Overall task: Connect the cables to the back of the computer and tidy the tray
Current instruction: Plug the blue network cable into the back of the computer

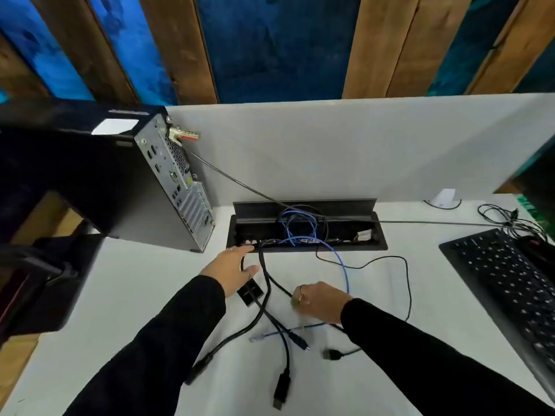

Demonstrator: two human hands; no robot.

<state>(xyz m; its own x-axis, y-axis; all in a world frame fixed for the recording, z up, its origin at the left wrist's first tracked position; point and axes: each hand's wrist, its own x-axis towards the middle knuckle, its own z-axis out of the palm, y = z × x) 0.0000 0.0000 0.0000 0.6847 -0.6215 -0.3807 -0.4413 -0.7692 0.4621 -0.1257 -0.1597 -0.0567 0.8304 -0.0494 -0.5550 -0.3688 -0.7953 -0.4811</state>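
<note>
A black computer tower stands at the left of the white desk, its silver back panel with ports facing right. The cable tray is sunk into the desk with its lid up, and black and blue cables spill out of it. My left hand reaches toward the tray's left end, a black cable running between thumb and fingers. My right hand is curled on a black cable on the desk. A blue network cable loops past it. Several loose plugs lie near the front edge.
A black keyboard lies at the right, with thin black wires behind it. A small black block sits under my left hand. A grey partition backs the desk. A thin grey cable runs from the tower to the tray.
</note>
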